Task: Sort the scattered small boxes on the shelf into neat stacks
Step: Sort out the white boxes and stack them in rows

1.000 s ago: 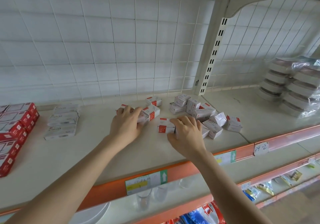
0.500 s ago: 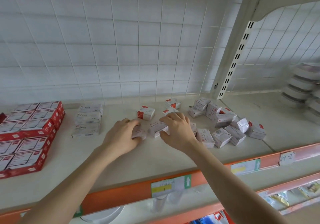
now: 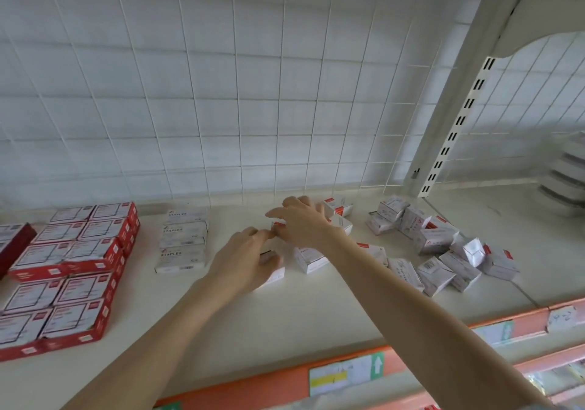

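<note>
Boxes marked STAPLES (image 3: 183,240), left hand (image 3: 243,262) gripping white box (image 3: 274,276) — right hand (image 3: 305,224) pinching red-edged box (image 3: 278,225)

Bare left grip (image 3: 245,260), bare right grip (image 3: 305,222) — bare forearms (image 3: 411,308) (slim, long)

Flat red-and-white boxes (image 3: 72,270) are laid out in neat rows at the left, and near them three white boxes marked STAPLES (image 3: 183,241) are set one behind another. A white wire grid (image 3: 221,93) is mounted across the back, with a slotted white upright (image 3: 456,124) fixed at its right end, beyond which a blurred stack of flat pale items (image 3: 566,172) can be made out. Along the front an orange rail (image 3: 285,381) is seen, on which a yellow-and-green price label (image 3: 345,373) and a small handwritten tag (image 3: 563,317) are fitted.
</note>
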### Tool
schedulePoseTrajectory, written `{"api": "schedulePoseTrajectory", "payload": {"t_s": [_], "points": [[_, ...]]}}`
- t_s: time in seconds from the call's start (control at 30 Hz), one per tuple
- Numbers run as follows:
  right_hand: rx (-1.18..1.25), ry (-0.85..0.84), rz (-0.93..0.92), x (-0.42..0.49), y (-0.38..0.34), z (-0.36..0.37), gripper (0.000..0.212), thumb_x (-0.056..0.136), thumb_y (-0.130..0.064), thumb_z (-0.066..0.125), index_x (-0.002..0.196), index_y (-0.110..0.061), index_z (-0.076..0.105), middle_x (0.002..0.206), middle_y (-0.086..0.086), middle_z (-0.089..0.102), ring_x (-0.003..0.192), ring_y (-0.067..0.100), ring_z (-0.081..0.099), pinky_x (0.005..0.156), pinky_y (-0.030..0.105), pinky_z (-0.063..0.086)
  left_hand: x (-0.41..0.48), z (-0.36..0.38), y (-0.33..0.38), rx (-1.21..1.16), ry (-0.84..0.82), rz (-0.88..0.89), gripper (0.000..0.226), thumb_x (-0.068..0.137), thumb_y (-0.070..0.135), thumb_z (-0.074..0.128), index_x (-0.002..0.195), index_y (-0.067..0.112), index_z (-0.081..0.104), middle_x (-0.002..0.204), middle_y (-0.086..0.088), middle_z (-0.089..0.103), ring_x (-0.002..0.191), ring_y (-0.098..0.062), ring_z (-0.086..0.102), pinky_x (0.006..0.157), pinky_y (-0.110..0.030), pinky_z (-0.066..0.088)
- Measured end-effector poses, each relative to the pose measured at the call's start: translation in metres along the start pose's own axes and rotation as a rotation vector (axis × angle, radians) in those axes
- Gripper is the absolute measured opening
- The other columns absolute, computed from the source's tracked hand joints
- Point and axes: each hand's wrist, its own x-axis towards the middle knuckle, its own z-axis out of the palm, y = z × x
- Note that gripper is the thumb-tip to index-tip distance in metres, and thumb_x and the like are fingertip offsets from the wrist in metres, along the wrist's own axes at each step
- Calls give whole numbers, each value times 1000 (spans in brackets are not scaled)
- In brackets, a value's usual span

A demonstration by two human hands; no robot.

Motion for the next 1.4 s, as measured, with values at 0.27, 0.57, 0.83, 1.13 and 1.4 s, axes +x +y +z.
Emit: {"api": "schedulePoseTrajectory", "payload": {"t_s": [0.27,0.57,0.83,1.13,1.4], "points": [[-17,15,242,2,44,3,29,90,-37,40,117,-40,51,131,2,40,128,30,22,101,67,12,6,6,2,-29,-55,82,43,90,33,50,131,21,49,122,2,52,114,-17,49,91,-31,43],[70,18,326,-28,86,4,31,92,-40,38,122,-34,45,143,1,26,130,36,21,107,51,19,16,14,20,1,-81,186,42,91,34,48,132,22,48,133,3,48,121,-19,44,95,-30,40],[17,27,331,-51,101,8,33,93,-38,37,126,-36,42,144,-3,26,133,28,21,104,54,22,9,17,24,75,-107,196,45,91,39,48,133,24,43,131,2,44,118,-21,44,91,-29,41],[133,310,144,-55,64,8,36,87,-20,50,122,-20,55,132,1,47,129,22,30,105,40,24,-7,5,10,233,-107,31,41,87,34,48,126,18,46,122,-2,47,110,-23,45,77,-29,42],[317,128,-200,-61,35,22,45,74,-5,59,119,-12,58,117,6,57,110,24,51,91,36,45,-18,-3,-5,178,-114,-58,46,81,41,58,123,22,50,114,-1,51,110,-22,49,78,-30,41]]}}
